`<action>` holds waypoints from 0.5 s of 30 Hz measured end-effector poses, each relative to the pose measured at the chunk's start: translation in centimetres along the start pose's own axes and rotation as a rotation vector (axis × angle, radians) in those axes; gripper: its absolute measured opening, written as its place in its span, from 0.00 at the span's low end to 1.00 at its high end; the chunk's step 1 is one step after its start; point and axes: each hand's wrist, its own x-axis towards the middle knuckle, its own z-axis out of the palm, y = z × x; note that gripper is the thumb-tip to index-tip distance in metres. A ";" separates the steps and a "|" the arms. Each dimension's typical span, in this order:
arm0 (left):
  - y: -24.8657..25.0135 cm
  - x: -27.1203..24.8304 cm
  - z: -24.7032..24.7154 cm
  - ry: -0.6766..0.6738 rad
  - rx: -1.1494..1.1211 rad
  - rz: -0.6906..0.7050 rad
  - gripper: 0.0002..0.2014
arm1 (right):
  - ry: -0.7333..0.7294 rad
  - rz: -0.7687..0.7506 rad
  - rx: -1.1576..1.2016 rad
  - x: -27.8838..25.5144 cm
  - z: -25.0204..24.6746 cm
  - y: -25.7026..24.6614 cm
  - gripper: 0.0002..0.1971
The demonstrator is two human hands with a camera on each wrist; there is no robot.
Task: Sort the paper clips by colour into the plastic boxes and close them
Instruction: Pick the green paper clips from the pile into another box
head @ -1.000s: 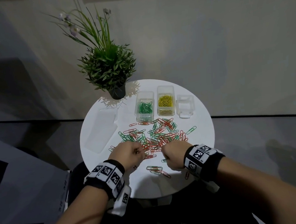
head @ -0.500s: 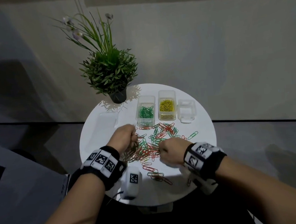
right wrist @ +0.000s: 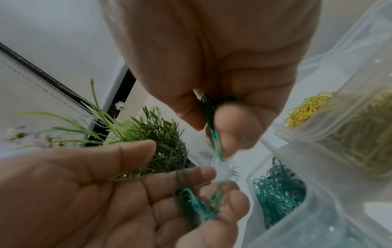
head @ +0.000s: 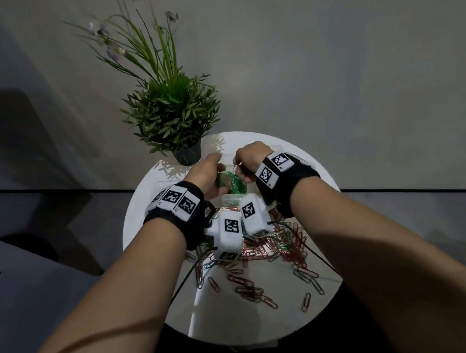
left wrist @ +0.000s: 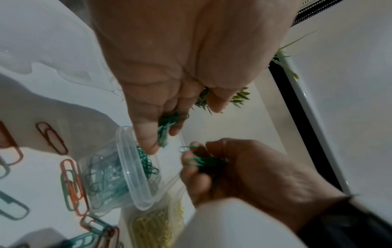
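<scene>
Green paper clips (left wrist: 164, 132) pinched in a bunch by the left hand (left wrist: 169, 70), fingertips right over the open green box (left wrist: 135, 169); a second green bunch (left wrist: 203, 162) gripped in the curled fingers of the right hand (left wrist: 244, 169), just beside the same rim. Both hands over the far side of the round table (head: 144, 223), close together, nearly touching. Best done, by this reading: lower the fingertips inside the rim before loosening, release one bunch at a time, let tangled clips fall as a clump and not shake them free. Yellow box (right wrist: 343, 124) touching the green one on its right, so any drop off-centre risks mixing colours. Potted plant (head: 173, 116) close behind the boxes, leaves near the knuckles; little room to reach farther back. Loose red and green clips (head: 262, 250) spread under the wrists toward the near edge; more open space on the table's left.
</scene>
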 end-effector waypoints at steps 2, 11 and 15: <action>0.0 0.2 -0.1 -0.020 0.018 -0.001 0.16 | -0.013 0.029 0.047 0.8 0.8 0.0 0.09; -0.5 -2.0 -2.0 -0.039 0.136 0.129 0.11 | -0.042 -0.045 -0.020 0.8 0.3 -0.1 0.07; -2.6 -4.2 -5.6 0.094 0.488 0.296 0.06 | 0.039 -0.113 0.078 -1.7 -1.1 0.8 0.07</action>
